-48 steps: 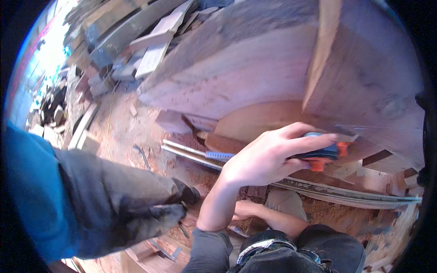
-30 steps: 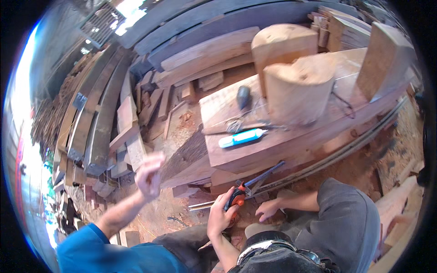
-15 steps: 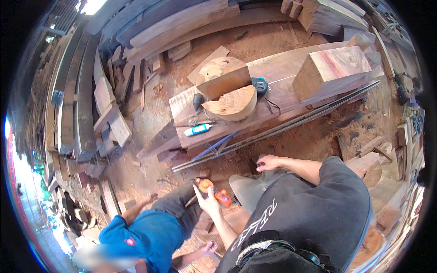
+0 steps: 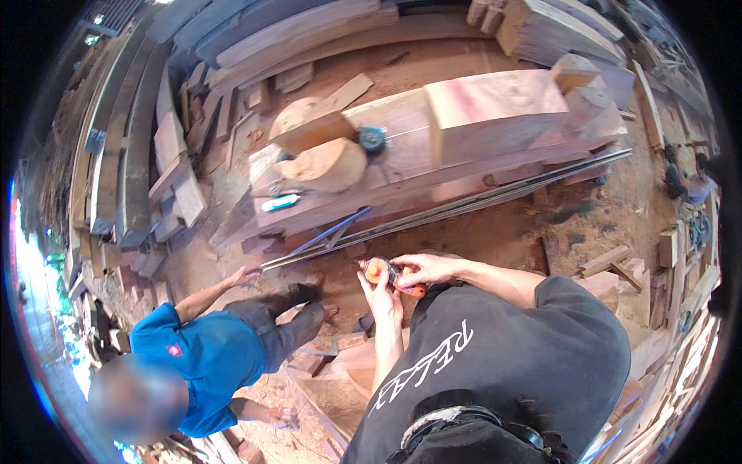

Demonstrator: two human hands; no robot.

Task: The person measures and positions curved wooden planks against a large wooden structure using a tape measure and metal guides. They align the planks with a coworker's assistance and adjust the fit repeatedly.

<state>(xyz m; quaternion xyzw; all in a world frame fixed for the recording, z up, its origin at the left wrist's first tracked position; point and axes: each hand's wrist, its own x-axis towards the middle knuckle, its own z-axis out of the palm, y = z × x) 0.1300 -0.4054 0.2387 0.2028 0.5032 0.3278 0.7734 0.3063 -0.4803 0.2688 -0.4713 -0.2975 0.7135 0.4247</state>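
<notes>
In front of my chest I hold an orange and black hand tool with a round knob (image 4: 376,271). My left hand (image 4: 382,298) is closed around its knob end, thumb and fingers wrapped on it. Fingers of my right hand (image 4: 429,269) close on the tool's other end, its orange tip showing below them. Both hands are on the near side of a wooden workbench plank (image 4: 325,209). On the plank lie cut wooden half-rounds (image 4: 328,164), a dark blue tape measure (image 4: 372,139) and a white and light blue tube (image 4: 280,203).
A co-worker in a blue shirt (image 4: 205,352) stands at my left, one hand (image 4: 247,274) by the end of long metal rails (image 4: 464,209). A large squared block (image 4: 495,116) sits on the plank. Stacked beams (image 4: 131,185) line the left; offcuts (image 4: 610,263) lie right.
My right hand has come in from near my leg to grip the tool. My left hand has risen with it. The co-worker's arm has reached toward the rails. The view has shifted.
</notes>
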